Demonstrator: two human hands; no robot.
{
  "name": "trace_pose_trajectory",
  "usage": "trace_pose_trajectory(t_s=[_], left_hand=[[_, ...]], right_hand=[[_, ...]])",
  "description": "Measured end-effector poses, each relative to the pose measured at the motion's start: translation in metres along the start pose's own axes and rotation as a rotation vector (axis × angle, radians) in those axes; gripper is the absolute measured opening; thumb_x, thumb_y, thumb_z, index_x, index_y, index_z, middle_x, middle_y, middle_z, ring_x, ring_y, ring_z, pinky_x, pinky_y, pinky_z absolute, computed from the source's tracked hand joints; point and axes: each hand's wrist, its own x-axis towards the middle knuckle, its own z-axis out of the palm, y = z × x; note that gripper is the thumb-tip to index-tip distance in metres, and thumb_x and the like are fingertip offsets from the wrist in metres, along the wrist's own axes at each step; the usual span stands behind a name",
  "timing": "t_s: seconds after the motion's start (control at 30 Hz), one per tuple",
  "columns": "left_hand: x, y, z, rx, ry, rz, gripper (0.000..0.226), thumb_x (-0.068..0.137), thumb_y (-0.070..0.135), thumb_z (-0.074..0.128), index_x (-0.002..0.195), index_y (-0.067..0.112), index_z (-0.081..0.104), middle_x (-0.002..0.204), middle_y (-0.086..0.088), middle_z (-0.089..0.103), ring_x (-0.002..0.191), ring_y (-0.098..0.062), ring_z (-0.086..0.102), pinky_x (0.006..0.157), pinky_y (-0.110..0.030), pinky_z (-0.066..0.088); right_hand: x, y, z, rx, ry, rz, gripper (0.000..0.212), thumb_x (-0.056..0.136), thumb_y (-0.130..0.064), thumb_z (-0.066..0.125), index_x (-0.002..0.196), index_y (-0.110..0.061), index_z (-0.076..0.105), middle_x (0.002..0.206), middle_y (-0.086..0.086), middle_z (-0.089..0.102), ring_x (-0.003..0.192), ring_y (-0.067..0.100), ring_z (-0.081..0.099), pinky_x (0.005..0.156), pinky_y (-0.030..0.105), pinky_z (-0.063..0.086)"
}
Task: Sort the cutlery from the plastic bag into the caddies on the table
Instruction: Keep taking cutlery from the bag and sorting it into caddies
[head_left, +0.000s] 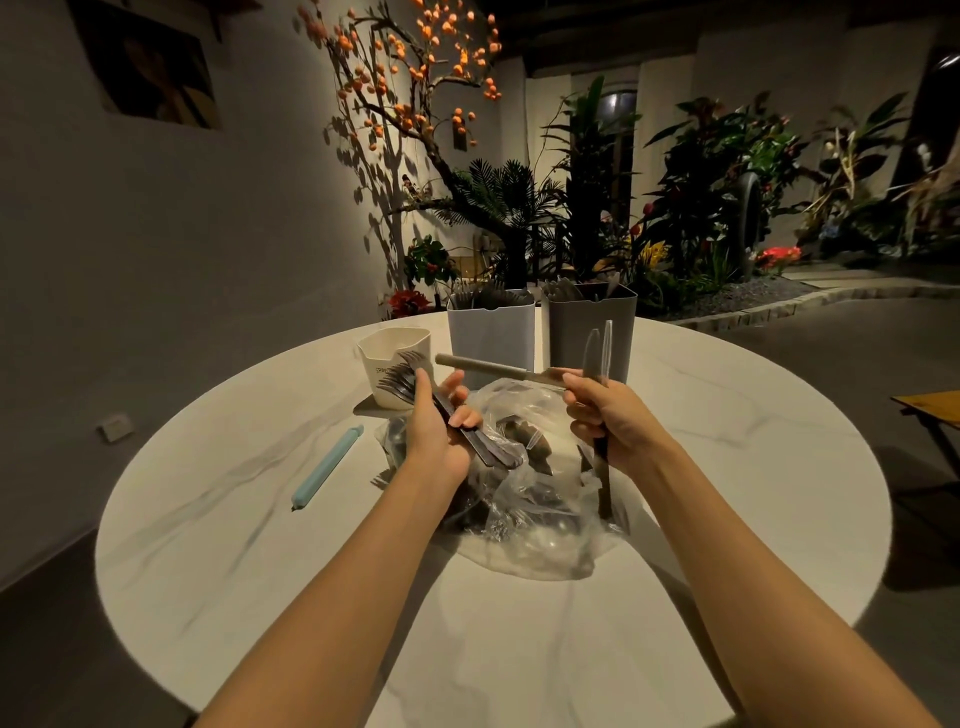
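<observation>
A clear plastic bag (535, 525) with dark cutlery inside lies in the middle of the round table (260, 519). Above it, my left hand (436, 431) grips a bundle of dark forks (402, 382), tines pointing toward a small cream caddy (387, 358). My right hand (608, 415) holds several knives (595, 353) upright, clear blades up and a dark handle hanging below, plus a tan-handled knife (483, 366) sticking out to the left. Behind stand a light grey caddy (491, 343) and a darker grey caddy (589, 332), both with cutlery in them.
A pale blue bag clip (327, 467) lies on the table left of the bag. Potted plants and a tree with orange fruit stand behind the table. A wooden stool edge (930, 405) shows at the right.
</observation>
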Motion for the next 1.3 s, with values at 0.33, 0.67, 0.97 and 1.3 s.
trace_pose_trajectory(t_s=[0.33, 0.67, 0.97, 1.3], left_hand=[[0.002, 0.002, -0.004, 0.042, -0.077, 0.016, 0.027, 0.095, 0.039, 0.055, 0.096, 0.013, 0.062, 0.058, 0.004, 0.046, 0.033, -0.004, 0.026, 0.034, -0.014, 0.027], [0.002, -0.003, -0.004, 0.328, -0.029, -0.113, 0.021, 0.091, 0.012, 0.062, 0.071, 0.005, 0.057, 0.061, -0.001, 0.055, 0.029, -0.004, 0.031, 0.032, -0.015, 0.028], [-0.005, -0.013, -0.001, 0.726, -0.174, -0.192, 0.014, 0.090, 0.013, 0.065, 0.079, 0.005, 0.061, 0.057, -0.001, 0.056, 0.035, -0.003, 0.033, 0.034, -0.013, 0.030], [-0.015, -0.020, 0.001, 0.965, -0.427, -0.171, 0.026, 0.094, 0.027, 0.059, 0.104, 0.007, 0.072, 0.070, -0.003, 0.059, 0.043, -0.005, 0.030, 0.043, -0.016, 0.028]], right_hand=[[0.000, -0.001, -0.004, -0.030, 0.071, 0.106, 0.020, 0.097, -0.013, 0.049, 0.102, 0.000, 0.063, 0.044, -0.003, 0.042, 0.036, 0.005, 0.028, 0.035, 0.015, 0.024], [0.004, 0.001, 0.005, 0.529, 0.039, -0.037, 0.029, 0.098, -0.034, 0.047, 0.108, -0.010, 0.059, 0.053, -0.004, 0.038, 0.040, 0.004, 0.030, 0.035, 0.011, 0.025], [0.011, 0.006, 0.014, 0.598, 0.091, -0.049, 0.030, 0.103, -0.029, 0.038, 0.105, -0.007, 0.057, 0.051, -0.004, 0.029, 0.039, 0.005, 0.024, 0.037, 0.014, 0.024], [0.008, 0.013, 0.024, 0.082, 0.044, -0.033, 0.040, 0.104, -0.038, 0.033, 0.109, -0.009, 0.060, 0.045, -0.003, 0.033, 0.037, 0.008, 0.031, 0.040, 0.018, 0.032]])
